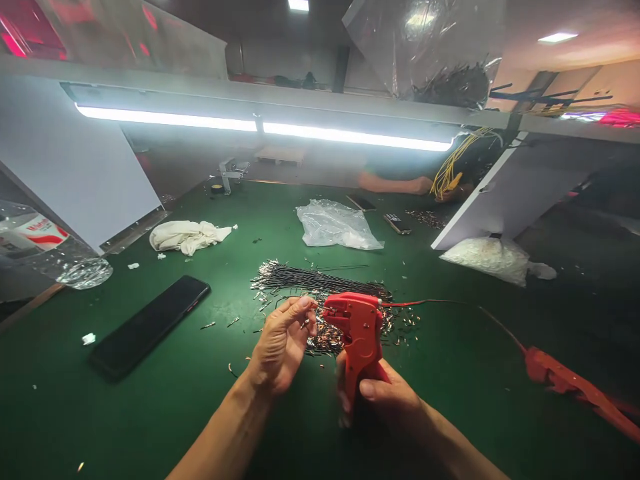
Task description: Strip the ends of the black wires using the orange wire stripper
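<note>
My right hand (pixel 390 390) is wrapped around the handle of a red wire stripper (pixel 361 327), which stands upright with its jaws toward the left. My left hand (pixel 287 340) is closed in a pinch right at those jaws, on what looks like a thin wire (pixel 324 307), mostly covered by the fingers. Behind the hands lies a bundle of black wires (pixel 305 277) with metal terminals at its left end. A heap of small metal terminals and copper scraps (pixel 327 340) spreads under the stripper. From the stripper's back end, a thin red cord (pixel 405 304) runs right.
At left are a black phone (pixel 150 327), a plastic bottle (pixel 85 272) and a white cloth (pixel 189 235). A clear bag (pixel 337 225) lies behind the wires. Another red tool (pixel 575 380) is at right. Across the table, a person's hand (pixel 447 192) is near yellow wires (pixel 453 163).
</note>
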Demonstrator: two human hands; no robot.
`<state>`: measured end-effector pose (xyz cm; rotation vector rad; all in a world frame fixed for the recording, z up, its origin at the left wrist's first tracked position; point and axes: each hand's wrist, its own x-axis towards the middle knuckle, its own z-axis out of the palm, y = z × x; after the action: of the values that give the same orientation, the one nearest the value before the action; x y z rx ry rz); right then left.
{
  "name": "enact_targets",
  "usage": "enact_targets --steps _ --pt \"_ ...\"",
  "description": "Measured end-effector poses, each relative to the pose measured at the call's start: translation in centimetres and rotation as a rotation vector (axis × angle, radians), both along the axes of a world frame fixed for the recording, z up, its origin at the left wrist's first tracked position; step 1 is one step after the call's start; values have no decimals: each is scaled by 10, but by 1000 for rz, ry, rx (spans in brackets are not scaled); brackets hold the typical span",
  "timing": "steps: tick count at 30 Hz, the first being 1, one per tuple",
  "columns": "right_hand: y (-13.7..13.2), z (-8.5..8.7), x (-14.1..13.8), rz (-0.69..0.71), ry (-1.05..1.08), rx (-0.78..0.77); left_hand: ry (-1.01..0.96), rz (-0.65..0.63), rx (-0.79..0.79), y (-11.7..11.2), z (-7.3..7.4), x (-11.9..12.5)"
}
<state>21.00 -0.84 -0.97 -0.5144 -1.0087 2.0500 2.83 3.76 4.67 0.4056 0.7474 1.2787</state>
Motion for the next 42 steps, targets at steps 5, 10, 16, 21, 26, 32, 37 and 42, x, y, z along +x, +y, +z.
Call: enact_targets --steps 5,10,16,21,26,32,37,42 --pt "0 3 -2 2 -24 31 -4 -31 11 -4 0 3" --pt "-3 1 -2 14 -6 8 -3 -34 23 -4 -3 4" --pt "-5 0 -2 26 5 -8 4 -3 28 -3 -4 5" --pt "-7 -1 -3 27 -13 -15 27 -34 28 -5 -2 6" --pt "-6 -1 -5 -10 -28 4 63 -37 33 -7 2 7" --pt "-6 -6 0 -31 -88 18 128 7 54 -7 3 7" --pt "-6 -3 1 -80 -142 42 164 23 61 -8 2 6" --pt "-4 0 -1 -112 -190 85 175 23 49 -8 2 8"
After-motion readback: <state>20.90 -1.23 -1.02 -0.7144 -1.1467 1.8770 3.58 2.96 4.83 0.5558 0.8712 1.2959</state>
